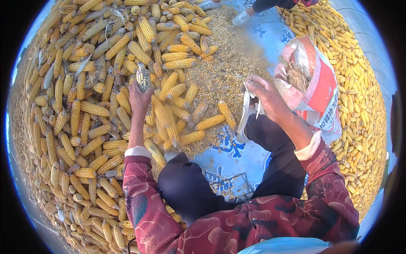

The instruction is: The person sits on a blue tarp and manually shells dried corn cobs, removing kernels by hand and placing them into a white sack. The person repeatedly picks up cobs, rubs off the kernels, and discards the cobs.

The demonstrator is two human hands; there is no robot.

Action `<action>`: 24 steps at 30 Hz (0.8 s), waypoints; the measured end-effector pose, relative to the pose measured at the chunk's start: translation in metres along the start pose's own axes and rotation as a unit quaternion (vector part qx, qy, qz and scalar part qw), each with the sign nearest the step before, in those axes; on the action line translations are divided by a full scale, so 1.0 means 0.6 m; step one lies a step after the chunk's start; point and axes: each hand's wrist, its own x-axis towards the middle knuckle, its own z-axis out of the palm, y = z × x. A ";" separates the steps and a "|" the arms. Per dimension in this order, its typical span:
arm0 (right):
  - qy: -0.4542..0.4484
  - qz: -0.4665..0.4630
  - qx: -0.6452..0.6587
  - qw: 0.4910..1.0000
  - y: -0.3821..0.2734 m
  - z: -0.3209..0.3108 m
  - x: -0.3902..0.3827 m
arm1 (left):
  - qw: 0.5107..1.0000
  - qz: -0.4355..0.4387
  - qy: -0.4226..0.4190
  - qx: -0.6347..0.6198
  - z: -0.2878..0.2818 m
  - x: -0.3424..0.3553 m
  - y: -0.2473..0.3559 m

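Note:
In my left hand [140,98] is an ear of corn [144,79], held upright over the pile, its kernels mottled dark and pale. Just below and to the right of that hand, some yellow ears [164,120] look smeared by motion. My right hand [265,94] is raised above my knee, fingers closed on a pale, curved strip [243,118] that hangs down; whether it is husk or cloth, I cannot tell. A large heap of yellow corn ears [89,139] spreads under and around my left arm.
To the right stands a white and red woven sack [325,89] with dry husks [298,78] in its mouth. Loose kernels [224,63] cover part of the blue sheet [241,161]. Another corn pile [357,122] lies at far right. Another person's shoe [241,18] shows at the top.

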 end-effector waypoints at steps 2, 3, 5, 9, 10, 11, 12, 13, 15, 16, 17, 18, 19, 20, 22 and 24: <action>0.039 0.010 -0.029 0.999 0.000 0.002 0.016 | 0.995 0.086 -0.034 0.030 -0.037 -0.040 0.106; 0.043 -0.049 -0.011 0.998 0.001 0.007 0.024 | 0.991 0.112 -0.070 0.025 -0.054 -0.064 0.155; 0.082 -0.098 0.029 0.991 0.006 0.010 0.033 | 0.973 0.204 -0.096 0.054 -0.078 -0.119 0.239; 0.125 -0.181 0.049 0.974 0.026 0.018 0.023 | 0.951 0.285 -0.103 0.059 -0.077 -0.226 0.329; 0.132 -0.246 0.030 0.960 0.027 0.020 0.017 | 0.950 0.294 -0.088 0.061 -0.071 -0.247 0.337; 0.109 -0.192 0.067 0.973 0.027 0.027 0.008 | 0.952 0.284 -0.092 0.071 -0.062 -0.265 0.345; 0.085 -0.164 0.101 0.978 0.024 0.035 0.000 | 0.953 0.281 -0.074 0.081 -0.053 -0.281 0.349; 0.045 -0.191 0.142 0.970 0.021 0.041 -0.007 | 0.953 0.276 -0.089 0.091 -0.047 -0.291 0.352; 0.118 -0.188 0.111 0.969 0.015 0.046 -0.018 | 0.957 0.261 -0.089 0.095 -0.034 -0.303 0.356; 0.148 -0.149 0.115 0.971 0.013 0.047 -0.021 | 0.962 0.234 -0.093 0.109 -0.029 -0.305 0.358; 0.131 -0.171 0.117 0.969 0.010 0.045 -0.021 | 0.963 0.232 -0.101 0.093 -0.025 -0.305 0.361; 0.130 -0.152 0.117 0.973 0.009 0.040 -0.019 | 0.961 0.252 -0.084 0.069 -0.022 -0.304 0.364; 0.147 -0.128 0.130 0.972 0.009 0.035 -0.016 | 0.969 0.212 -0.128 0.024 -0.020 -0.303 0.367; 0.123 -0.132 0.126 0.975 0.011 0.028 -0.011 | 0.970 0.182 -0.158 -0.028 -0.017 -0.302 0.368; 0.126 -0.128 0.129 0.975 0.019 0.016 0.006 | 0.947 0.067 -0.289 -0.124 -0.012 -0.298 0.368; 0.136 -0.185 0.103 0.968 0.031 0.009 0.027 | 0.919 0.097 -0.319 -0.213 -0.001 -0.292 0.362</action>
